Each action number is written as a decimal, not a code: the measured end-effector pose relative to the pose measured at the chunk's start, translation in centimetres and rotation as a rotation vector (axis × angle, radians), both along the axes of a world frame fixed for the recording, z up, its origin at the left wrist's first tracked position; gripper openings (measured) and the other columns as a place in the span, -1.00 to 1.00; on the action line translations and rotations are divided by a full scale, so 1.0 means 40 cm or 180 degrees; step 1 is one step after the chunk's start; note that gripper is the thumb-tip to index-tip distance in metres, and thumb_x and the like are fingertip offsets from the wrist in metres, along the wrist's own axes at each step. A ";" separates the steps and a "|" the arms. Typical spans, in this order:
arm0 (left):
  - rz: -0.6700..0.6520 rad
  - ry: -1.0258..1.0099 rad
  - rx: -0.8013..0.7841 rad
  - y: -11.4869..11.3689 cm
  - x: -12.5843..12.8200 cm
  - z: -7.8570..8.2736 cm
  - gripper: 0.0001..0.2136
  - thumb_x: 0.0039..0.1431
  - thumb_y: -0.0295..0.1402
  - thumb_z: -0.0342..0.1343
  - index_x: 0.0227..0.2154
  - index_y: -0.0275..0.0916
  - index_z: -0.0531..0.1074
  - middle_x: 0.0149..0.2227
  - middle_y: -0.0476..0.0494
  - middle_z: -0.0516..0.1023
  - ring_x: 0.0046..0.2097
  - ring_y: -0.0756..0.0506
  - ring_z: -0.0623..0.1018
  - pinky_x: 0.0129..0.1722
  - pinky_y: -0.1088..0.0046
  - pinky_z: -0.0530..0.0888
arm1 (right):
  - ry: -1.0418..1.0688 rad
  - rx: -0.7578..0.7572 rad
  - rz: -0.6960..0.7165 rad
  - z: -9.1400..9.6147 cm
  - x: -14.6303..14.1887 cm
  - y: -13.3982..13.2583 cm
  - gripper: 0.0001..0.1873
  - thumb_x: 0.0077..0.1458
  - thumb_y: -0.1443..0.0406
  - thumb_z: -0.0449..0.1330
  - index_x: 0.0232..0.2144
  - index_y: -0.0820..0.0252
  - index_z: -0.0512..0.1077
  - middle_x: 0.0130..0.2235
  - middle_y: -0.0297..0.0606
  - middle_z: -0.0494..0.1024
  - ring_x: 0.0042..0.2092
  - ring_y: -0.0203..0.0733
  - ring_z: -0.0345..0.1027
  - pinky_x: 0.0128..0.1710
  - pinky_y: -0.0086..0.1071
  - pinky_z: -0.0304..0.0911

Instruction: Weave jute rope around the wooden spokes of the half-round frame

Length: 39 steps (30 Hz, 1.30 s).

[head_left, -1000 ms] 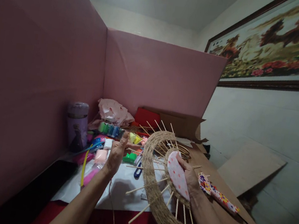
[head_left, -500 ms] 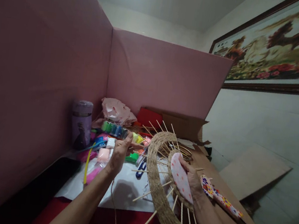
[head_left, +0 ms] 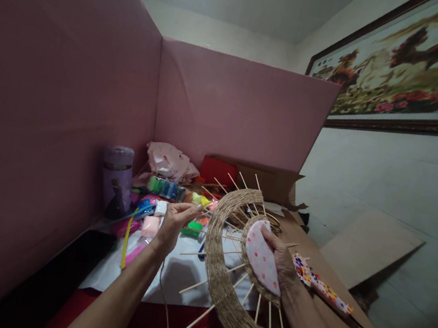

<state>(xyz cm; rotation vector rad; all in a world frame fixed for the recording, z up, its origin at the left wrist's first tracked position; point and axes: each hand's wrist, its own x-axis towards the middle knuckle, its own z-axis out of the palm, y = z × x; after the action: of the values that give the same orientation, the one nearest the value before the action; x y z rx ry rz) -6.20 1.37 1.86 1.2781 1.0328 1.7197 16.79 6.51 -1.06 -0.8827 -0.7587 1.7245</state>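
My right hand [head_left: 281, 259] grips a half-round woven twine piece [head_left: 218, 267] by its inner pad [head_left: 261, 254], which is covered in pale cloth with pink dots. Thin wooden sticks [head_left: 200, 313] fan outward from the pad through a wide arched band of woven twine. To the left of the band, my left hand [head_left: 176, 223] is closed, thumb and fingers pinched together near the tips of the upper-left sticks. A thin strand of twine [head_left: 166, 308] hangs below that hand; its run through the fingers is hidden.
Packets of coloured clay [head_left: 151, 225] lie on a white sheet [head_left: 106, 273]. A purple tumbler [head_left: 116, 182] stands at left by the pink partition [head_left: 235, 106]. On the right rests a flower-patterned glue gun [head_left: 320, 284] with a black cable. Torn cardboard [head_left: 277, 183] lies behind.
My left hand's fingers have gone from spread to pinched together near the stick tips. The woven piece has shifted slightly left and turned a little in my right hand.
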 end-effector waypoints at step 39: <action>-0.0727 -0.0159 -0.0991 -0.002 -0.007 -0.002 -0.88 -0.25 -0.43 0.16 -0.54 -0.33 0.42 -0.67 0.12 0.15 -0.63 0.14 0.04 -0.62 0.54 -0.08 | 0.0030 0.0343 0.0058 0.003 -0.001 -0.007 -0.81 -0.11 0.25 0.27 -0.54 0.24 0.36 -0.64 -0.35 0.48 -0.64 -0.30 0.31 -0.64 -0.47 0.25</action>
<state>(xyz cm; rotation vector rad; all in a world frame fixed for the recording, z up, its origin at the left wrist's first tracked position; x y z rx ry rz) -6.48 1.28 1.77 1.1007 1.0350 1.3522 16.76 6.25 -0.93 -0.7959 -0.8475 1.6860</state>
